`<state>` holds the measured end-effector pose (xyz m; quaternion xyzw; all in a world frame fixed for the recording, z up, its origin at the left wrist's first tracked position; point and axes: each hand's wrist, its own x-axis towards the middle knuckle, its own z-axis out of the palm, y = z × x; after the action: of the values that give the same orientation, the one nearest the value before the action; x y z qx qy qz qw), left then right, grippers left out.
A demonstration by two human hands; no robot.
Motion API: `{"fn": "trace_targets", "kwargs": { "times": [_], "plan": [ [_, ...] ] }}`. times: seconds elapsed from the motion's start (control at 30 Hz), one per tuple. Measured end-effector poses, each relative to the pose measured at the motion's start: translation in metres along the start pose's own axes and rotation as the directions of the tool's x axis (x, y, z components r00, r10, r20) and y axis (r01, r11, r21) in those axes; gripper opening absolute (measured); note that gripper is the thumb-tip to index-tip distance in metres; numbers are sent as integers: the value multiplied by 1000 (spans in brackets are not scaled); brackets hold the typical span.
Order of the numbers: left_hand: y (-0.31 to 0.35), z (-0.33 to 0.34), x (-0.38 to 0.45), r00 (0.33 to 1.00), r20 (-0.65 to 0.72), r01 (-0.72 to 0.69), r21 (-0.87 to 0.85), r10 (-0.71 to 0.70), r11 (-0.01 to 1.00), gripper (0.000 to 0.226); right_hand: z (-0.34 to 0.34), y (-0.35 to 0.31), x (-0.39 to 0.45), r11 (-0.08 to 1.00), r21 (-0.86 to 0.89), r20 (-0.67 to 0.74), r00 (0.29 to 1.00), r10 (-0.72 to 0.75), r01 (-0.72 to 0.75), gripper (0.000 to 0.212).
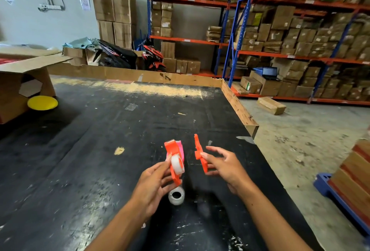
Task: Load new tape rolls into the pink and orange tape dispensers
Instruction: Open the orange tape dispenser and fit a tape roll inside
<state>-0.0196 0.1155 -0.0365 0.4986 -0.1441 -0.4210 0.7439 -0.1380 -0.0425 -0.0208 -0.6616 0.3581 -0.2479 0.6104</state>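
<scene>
My left hand [154, 182] holds one half of the orange tape dispenser [173, 154], with a clear tape roll [177, 164] seated in it. The pink dispenser [181, 149] lies on the black table just behind it, mostly hidden. My right hand [222, 165] pinches the other orange dispenser half [200, 153], a flat cover held upright a short gap to the right. A second clear tape roll [176, 195] lies on the table below my left hand.
The black table [100, 130] has a raised cardboard rim [238, 106] along its back and right edges. An open cardboard box [24, 82] and a yellow disc [42, 102] sit at the far left. Shelves of boxes stand beyond; stacked boxes on a blue pallet [328, 186] at right.
</scene>
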Motion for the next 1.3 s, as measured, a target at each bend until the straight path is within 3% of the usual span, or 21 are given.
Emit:
{"fn": "trace_targets", "kwargs": {
  "times": [0.23, 0.6, 0.87, 1.0, 1.3],
  "plan": [
    [-2, 16, 5, 999, 49, -8, 12, 7, 1000, 23, 14, -25, -42, 995, 22, 87, 991, -99, 97, 29],
    [3, 19, -3, 991, 115, -84, 107, 72, 991, 29, 19, -28, -62, 992, 54, 108, 987, -120, 115, 27],
    [10, 20, -9, 981, 155, -128, 98, 112, 987, 31, 22, -33, -70, 972, 97, 108, 969, -223, 213, 35],
    [11, 20, -9, 977, 170, -146, 96, 129, 985, 38, 25, -34, -74, 951, 137, 90, 953, -289, 276, 28],
    [19, 16, -9, 974, 180, -174, 189, 140, 966, 42, 27, -41, -73, 944, 62, 121, 936, -330, 325, 28]
  ]
}}
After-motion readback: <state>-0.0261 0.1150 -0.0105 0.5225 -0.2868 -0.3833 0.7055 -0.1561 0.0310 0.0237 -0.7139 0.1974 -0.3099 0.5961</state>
